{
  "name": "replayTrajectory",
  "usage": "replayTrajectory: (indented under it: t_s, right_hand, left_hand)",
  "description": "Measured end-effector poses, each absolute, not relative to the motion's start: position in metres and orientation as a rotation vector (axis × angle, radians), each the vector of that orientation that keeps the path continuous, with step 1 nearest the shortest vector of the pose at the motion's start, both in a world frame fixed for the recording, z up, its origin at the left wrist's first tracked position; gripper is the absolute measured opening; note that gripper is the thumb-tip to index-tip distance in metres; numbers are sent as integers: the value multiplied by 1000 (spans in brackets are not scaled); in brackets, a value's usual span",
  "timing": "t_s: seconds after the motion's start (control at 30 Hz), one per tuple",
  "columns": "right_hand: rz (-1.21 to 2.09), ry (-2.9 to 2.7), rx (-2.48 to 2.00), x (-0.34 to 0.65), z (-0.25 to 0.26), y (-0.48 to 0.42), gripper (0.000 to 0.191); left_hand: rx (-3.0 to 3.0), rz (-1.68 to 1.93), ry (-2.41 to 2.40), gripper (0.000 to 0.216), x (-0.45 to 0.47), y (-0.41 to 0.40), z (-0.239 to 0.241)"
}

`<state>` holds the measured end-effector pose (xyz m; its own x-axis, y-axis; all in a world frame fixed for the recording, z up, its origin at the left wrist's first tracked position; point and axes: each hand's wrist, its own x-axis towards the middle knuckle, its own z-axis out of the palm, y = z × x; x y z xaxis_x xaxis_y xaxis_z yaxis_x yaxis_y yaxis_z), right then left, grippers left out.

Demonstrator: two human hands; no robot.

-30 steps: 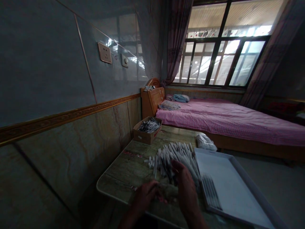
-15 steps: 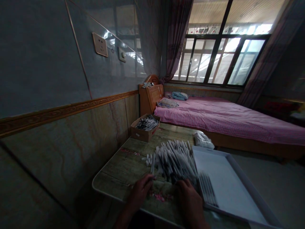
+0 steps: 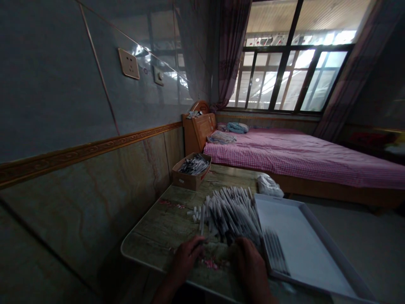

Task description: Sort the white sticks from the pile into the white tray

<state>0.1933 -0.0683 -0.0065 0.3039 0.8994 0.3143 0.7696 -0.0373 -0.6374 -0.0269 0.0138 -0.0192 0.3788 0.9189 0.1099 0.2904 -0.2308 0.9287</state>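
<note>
A large loose heap of thin white pens with dark parts [image 3: 229, 215] lies on a wood-patterned folding table [image 3: 152, 240]. A few short white pieces [image 3: 198, 214] sit at its left edge. My left hand [image 3: 186, 259] rests at the heap's near edge, with its fingers curled towards the pens. My right hand [image 3: 251, 264] presses against the near right side of the heap, its fingertips hidden among the pens. Neither hand clearly shows a held pen.
A white tray with raised sides [image 3: 300, 245] holds a blurred row of pens [image 3: 276, 257] on the table's right. Behind stand a cardboard box of pens [image 3: 191, 172] and a white bag [image 3: 269, 186]. Pink scraps [image 3: 210, 264] lie near my hands. A pink-checked bed [image 3: 300, 158] lies beyond.
My right hand has come down from above the heap to its near edge. My left hand has shifted slightly up and right. The whole view has drifted a little.
</note>
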Motion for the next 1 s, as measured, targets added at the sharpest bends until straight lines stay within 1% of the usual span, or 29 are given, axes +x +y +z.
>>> replayTrajectory:
  t_s: [0.07,0.23,0.33,0.53,0.77,1.0]
  right_hand:
    - [343,-1367,-1680,193,-6,-67,27]
    - [714,-1021,-1513,181,-1,-59,35]
    - [856,-825,-1398,175,-2,-55,40]
    - [835,-706,-1328,173,-6,-52,38]
    - [827,-819,-1391,171,1,-55,37]
    - [829,-800,-1371,171,-5,-54,36]
  left_hand:
    - [1755,871,1073,26,-27,13,-19]
    - [1822,840,1076,24,-25,9,-13]
    - [1888,769,1101,25,-24,6,-8]
    - [1989,659,1162,26,-20,3,-2]
    - [2028,675,1162,29,-21,3,-6]
    - [2035,667,1193,28,-21,5,-9]
